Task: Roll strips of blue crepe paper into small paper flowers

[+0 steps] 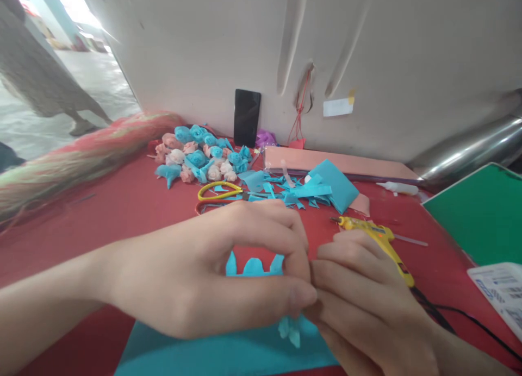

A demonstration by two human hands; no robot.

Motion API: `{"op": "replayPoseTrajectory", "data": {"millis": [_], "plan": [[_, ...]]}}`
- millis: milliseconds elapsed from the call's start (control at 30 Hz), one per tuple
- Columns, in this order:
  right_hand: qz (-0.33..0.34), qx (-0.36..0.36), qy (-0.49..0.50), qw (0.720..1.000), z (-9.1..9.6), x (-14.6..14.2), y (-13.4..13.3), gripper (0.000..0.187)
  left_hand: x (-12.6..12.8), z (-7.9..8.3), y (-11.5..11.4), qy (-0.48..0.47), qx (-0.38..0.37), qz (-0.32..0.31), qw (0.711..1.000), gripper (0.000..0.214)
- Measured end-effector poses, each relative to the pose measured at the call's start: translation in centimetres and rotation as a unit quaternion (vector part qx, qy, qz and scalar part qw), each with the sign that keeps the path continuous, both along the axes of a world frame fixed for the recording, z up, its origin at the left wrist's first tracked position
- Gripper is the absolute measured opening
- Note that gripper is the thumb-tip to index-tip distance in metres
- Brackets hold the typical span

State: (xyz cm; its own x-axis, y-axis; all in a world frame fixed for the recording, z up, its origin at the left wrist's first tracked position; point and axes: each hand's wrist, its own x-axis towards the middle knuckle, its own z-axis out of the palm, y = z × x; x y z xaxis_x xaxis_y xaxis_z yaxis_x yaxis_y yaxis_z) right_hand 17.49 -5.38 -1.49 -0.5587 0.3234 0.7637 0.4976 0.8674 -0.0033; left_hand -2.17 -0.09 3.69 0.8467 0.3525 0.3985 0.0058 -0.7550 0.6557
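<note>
Pinches scalloped blue paper strip point(253, 267) with clamped fingers of left hand point(204, 278) and right hand point(367, 300), over blue sheet point(204, 357) on red bench point(122, 213), near glue gun point(379, 239).

This looks like a small craft workshop where paper flowers get made. A red counter point(122, 213) sits against a plain grey wall point(196, 44). On it lies a heap of blue and pink paper roses point(199, 158), lots of blue paper scraps point(293, 191), yellow scissors point(219, 189), a yellow glue gun point(377, 243) with a black cord, and a little glue bottle point(397, 188). At the left an open doorway point(61, 77) shows a bright concrete floor outside
</note>
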Motion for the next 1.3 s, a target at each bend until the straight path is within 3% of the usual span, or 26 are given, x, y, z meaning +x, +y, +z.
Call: {"op": "replayPoseTrajectory", "data": {"millis": [300, 633, 767, 933, 1100, 1300], "plan": [[-0.007, 0.003, -0.008, 1.0, 0.0, 0.1, -0.1, 0.025, 0.0, -0.2, 0.2, 0.016, 0.042, 0.058, 0.997, 0.02], [-0.007, 0.011, -0.001, 1.0, 0.4, 0.3, 0.1, 0.024, -0.1, 0.1, 0.0, 0.076, -0.114, 0.057, 0.989, 0.018], [-0.013, -0.036, -0.015, 0.999, 0.6, 0.2, 0.1, 0.022, 0.1, 0.2, 0.0, 0.088, -0.144, 0.06, 0.984, 0.013], [0.021, -0.029, 0.026, 0.999, 0.7, 0.1, -0.1, 0.025, -0.1, 0.2, 0.2, 0.071, -0.148, 0.038, 0.986, 0.008], [-0.029, -0.127, 0.011, 0.991, 1.8, 0.1, -0.7, 0.023, -0.3, -0.1, -0.3, 0.022, -0.075, 0.086, 0.993, 0.003], [-0.101, -0.099, 0.087, 0.986, 2.2, -0.6, -0.8, 0.019, 0.9, -1.3, -1.1, -0.073, 0.142, 0.161, 0.974, 0.011]]}}
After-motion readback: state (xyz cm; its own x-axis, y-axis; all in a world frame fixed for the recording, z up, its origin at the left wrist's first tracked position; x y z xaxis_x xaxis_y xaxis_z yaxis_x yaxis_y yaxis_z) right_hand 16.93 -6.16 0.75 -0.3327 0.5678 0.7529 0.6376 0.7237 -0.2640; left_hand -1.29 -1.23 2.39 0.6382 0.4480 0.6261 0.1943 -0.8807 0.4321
